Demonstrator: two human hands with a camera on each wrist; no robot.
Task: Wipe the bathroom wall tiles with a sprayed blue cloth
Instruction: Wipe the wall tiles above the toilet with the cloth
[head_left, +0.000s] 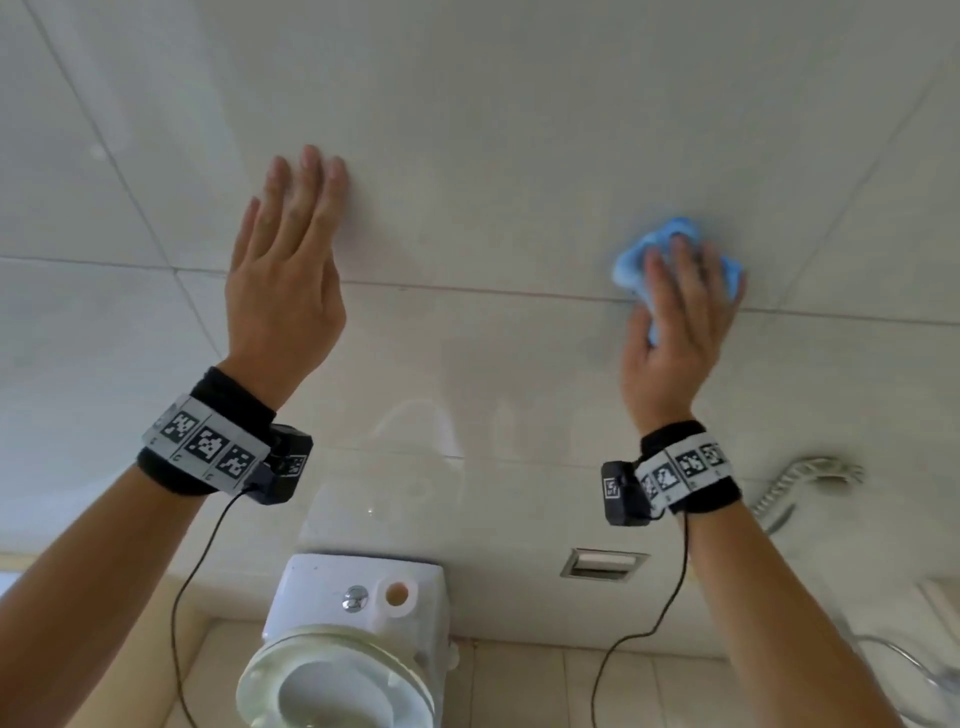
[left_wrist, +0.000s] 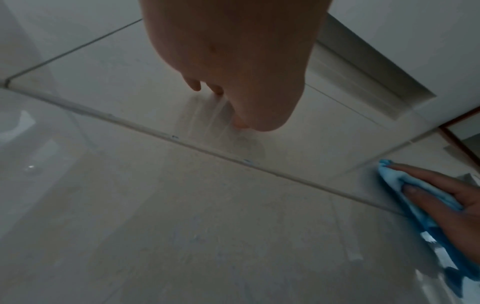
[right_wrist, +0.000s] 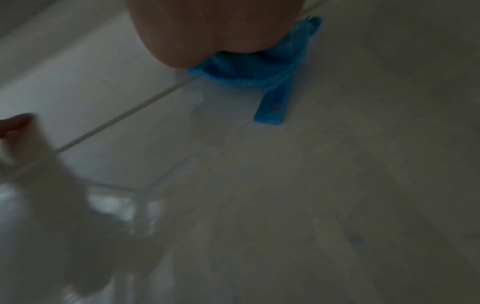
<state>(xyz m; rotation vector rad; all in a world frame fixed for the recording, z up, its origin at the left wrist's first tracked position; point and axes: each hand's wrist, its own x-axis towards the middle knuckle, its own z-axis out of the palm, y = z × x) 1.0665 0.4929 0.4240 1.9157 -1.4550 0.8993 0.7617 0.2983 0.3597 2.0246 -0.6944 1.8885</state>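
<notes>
A crumpled blue cloth lies against the pale wall tiles, right of centre. My right hand presses it flat to the wall with straight, spread fingers. The left wrist view shows the same cloth under those fingers at the lower right. From the right wrist, the cloth bulges out below the palm with a blue tag hanging down. My left hand rests on the wall at the left, fingers straight and together, holding nothing.
Below the hands stands a white toilet cistern with its bowl in front. A recessed metal paper holder sits low on the wall. A shower hose and bracket hang at the right. Grout lines cross the tiles.
</notes>
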